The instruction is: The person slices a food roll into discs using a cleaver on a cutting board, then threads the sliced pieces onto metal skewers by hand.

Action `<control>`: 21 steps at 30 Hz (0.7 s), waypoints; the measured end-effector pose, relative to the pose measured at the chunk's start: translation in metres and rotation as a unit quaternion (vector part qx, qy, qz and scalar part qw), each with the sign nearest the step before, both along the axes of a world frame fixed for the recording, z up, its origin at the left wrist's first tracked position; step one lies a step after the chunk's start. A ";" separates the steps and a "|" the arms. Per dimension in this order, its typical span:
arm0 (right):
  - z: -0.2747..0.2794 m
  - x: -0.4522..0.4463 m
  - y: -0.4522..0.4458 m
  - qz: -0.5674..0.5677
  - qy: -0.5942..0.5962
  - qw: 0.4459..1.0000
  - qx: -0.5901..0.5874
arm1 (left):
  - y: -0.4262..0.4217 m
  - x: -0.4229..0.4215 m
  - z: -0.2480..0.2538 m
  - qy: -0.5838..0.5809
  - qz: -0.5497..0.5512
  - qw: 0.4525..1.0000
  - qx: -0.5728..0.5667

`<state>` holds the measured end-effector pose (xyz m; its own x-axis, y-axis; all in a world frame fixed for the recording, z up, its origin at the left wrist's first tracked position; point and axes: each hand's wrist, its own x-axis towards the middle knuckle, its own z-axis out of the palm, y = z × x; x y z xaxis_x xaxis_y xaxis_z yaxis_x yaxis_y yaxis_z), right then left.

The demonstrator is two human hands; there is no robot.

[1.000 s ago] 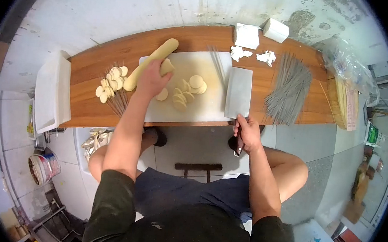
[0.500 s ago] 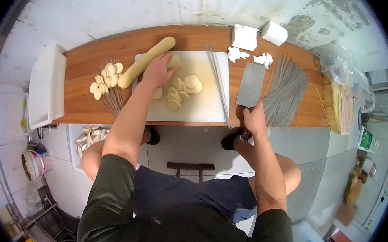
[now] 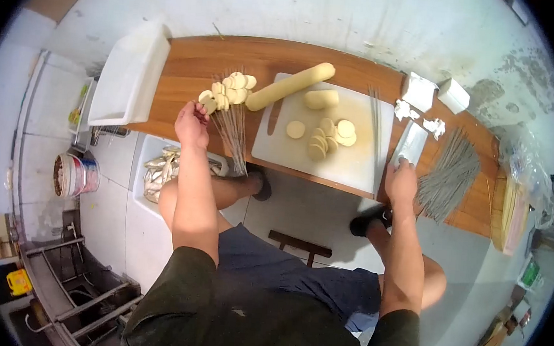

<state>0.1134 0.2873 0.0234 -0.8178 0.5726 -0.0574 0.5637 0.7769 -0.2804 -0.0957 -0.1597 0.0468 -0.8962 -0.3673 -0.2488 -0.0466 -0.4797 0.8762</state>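
My left hand [image 3: 192, 125] is at the left of the table, its fingers curled against the nearest pale round slice [image 3: 210, 106] of a bunch on thin skewers [image 3: 229, 134]. My right hand [image 3: 403, 182] grips a cleaver [image 3: 411, 142] that lies at a slant right of the white cutting board [image 3: 278, 149]. On the board are several loose round slices [image 3: 321, 141], a single slice [image 3: 295, 129] and a short piece of the pale roll [image 3: 321, 99]. A long pale roll [image 3: 289, 87] rests across the board's far left corner. A few skewers [image 3: 376, 128] lie along the board's right side.
A big bundle of grey skewers [image 3: 449, 175] lies at the right, near white blocks [image 3: 419, 93] and crumpled tissue [image 3: 434, 126]. A white bin [image 3: 129, 79] stands at the left end. Below the table is a tub of fish-like pieces [image 3: 161, 171]. A wall borders the back.
My left hand has left the roll piece on the board and moved left to the skewered slices. My right hand still has the cleaver, now tilted. The view has turned left.
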 end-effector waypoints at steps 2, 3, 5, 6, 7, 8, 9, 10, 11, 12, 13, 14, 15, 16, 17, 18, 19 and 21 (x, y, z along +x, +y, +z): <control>-0.002 -0.010 -0.015 0.013 -0.029 0.999 -0.019 | -0.012 0.001 -0.005 -0.006 0.016 1.000 -0.006; 0.007 -0.017 -0.025 -0.019 -0.047 0.998 -0.043 | -0.010 0.004 -0.005 -0.013 0.012 1.000 -0.013; -0.008 -0.022 -0.024 -0.016 -0.035 0.998 -0.047 | -0.001 0.016 -0.012 -0.029 -0.033 0.997 -0.069; -0.016 -0.021 -0.021 -0.019 -0.032 0.998 -0.048 | 0.009 0.023 -0.017 -0.039 -0.060 0.993 -0.094; -0.019 -0.023 -0.021 -0.024 -0.041 0.998 -0.051 | 0.020 0.029 -0.023 -0.040 -0.082 0.988 -0.125; -0.025 -0.025 -0.019 -0.038 -0.033 0.996 -0.069 | 0.031 0.036 -0.028 -0.059 -0.123 0.976 -0.167; -0.032 -0.027 -0.015 -0.044 -0.042 0.995 -0.075 | 0.047 0.046 -0.024 -0.078 -0.163 0.961 -0.209; -0.032 -0.030 -0.014 -0.049 -0.048 0.994 -0.081 | 0.061 0.051 -0.023 -0.093 -0.200 0.943 -0.250; -0.030 -0.028 -0.012 -0.053 -0.037 0.996 -0.067 | 0.071 0.055 -0.032 -0.052 -0.230 0.913 -0.334; -0.022 -0.029 -0.018 -0.058 -0.026 0.997 -0.054 | 0.080 0.058 -0.046 -0.010 -0.257 0.873 -0.414; -0.017 -0.030 -0.024 -0.063 -0.014 0.997 -0.042 | 0.090 0.059 -0.054 0.034 -0.282 0.823 -0.491; -0.016 -0.029 -0.027 -0.050 -0.010 0.998 -0.034 | 0.099 0.060 -0.061 0.041 -0.291 0.809 -0.508; -0.017 -0.027 -0.029 -0.037 -0.006 0.999 -0.026 | 0.109 0.062 -0.062 0.050 -0.300 0.795 -0.524; -0.018 -0.026 -0.030 -0.025 -0.001 1.000 -0.017 | 0.119 0.062 -0.063 0.060 -0.309 0.780 -0.540; -0.022 -0.026 -0.028 -0.025 0.005 1.000 -0.014 | 0.126 0.061 -0.062 0.069 -0.327 0.742 -0.582; -0.025 -0.027 -0.026 -0.025 0.001 0.999 -0.021 | 0.132 0.060 -0.061 0.082 -0.323 0.724 -0.604; -0.029 -0.027 -0.025 -0.026 -0.006 0.999 -0.029 | 0.137 0.061 -0.061 0.094 -0.321 0.705 -0.626; -0.030 -0.033 -0.026 -0.040 -0.021 0.998 -0.047 | 0.145 0.058 -0.062 0.101 -0.322 0.670 -0.662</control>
<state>0.0801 0.2612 -0.0063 -0.7654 0.6265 -0.1472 0.6357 0.7004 -0.3244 -0.0372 -0.0148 -0.0152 -0.9413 0.3318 0.0628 0.3125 0.7855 0.5342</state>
